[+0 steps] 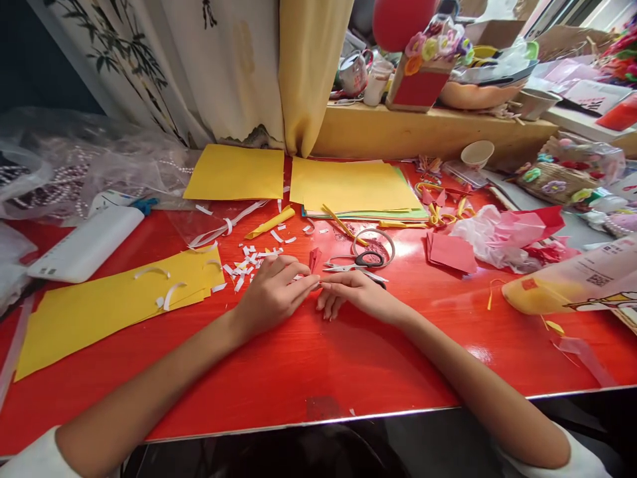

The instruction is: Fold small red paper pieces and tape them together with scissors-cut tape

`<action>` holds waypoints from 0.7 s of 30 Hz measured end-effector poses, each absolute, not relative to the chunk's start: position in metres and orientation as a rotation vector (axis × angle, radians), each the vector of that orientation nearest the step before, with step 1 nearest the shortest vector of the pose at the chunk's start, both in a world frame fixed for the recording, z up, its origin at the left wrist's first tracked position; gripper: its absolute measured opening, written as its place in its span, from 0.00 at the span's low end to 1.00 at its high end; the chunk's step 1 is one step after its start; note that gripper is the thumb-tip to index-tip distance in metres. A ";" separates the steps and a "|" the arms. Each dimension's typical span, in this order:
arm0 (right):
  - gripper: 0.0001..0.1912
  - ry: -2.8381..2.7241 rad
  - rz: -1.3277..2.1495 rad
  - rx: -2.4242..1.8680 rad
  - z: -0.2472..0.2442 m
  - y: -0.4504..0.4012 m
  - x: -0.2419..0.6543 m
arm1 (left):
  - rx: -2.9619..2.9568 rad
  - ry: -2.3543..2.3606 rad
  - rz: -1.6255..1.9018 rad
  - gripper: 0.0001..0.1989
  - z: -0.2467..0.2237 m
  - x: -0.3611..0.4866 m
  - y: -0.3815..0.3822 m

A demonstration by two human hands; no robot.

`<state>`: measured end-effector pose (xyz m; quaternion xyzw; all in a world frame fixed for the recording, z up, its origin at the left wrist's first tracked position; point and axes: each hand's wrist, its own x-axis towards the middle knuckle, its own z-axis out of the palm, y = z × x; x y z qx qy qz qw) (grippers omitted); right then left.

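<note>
My left hand (276, 289) and my right hand (361, 295) meet fingertip to fingertip over the red table. A small folded piece of red paper (314, 259) rises just behind the fingertips; its lower part is hidden by them. Both hands are closed in a pinch at that spot, the right with its lower fingers curled loosely underneath. Right behind my right hand lie scissors (369, 259) with black handles, partly covered by it. White paper scraps (243, 269) are scattered beside and behind my left hand.
Yellow paper strips (119, 305) lie at left, near a white device (89, 245). Yellow sheets (348, 182) are stacked at the back, with a tape ring (393, 249) in front. Red paper squares (450, 252), crumpled pink tissue (488, 232) and a printed bag (572, 279) occupy the right.
</note>
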<state>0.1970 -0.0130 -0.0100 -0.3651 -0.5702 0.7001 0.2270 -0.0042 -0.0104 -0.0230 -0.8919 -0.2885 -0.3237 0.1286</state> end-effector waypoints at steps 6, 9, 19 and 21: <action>0.18 -1.585 1.788 -1.064 -0.016 -0.018 0.191 | -2.601 -0.880 -0.893 0.10 -0.023 -0.005 -0.012; 0.18 -1.599 1.726 -1.071 -0.019 -0.021 0.190 | -2.646 -0.910 -0.898 0.11 -0.022 -0.005 -0.012; 0.15 -1.758 1.476 -1.056 -0.018 -0.024 0.188 | -2.843 -1.124 -0.916 0.09 -0.019 -0.004 -0.007; 0.14 -1.775 1.478 -1.063 -0.018 -0.023 0.188 | -2.876 -1.182 -0.918 0.10 -0.019 -0.004 -0.007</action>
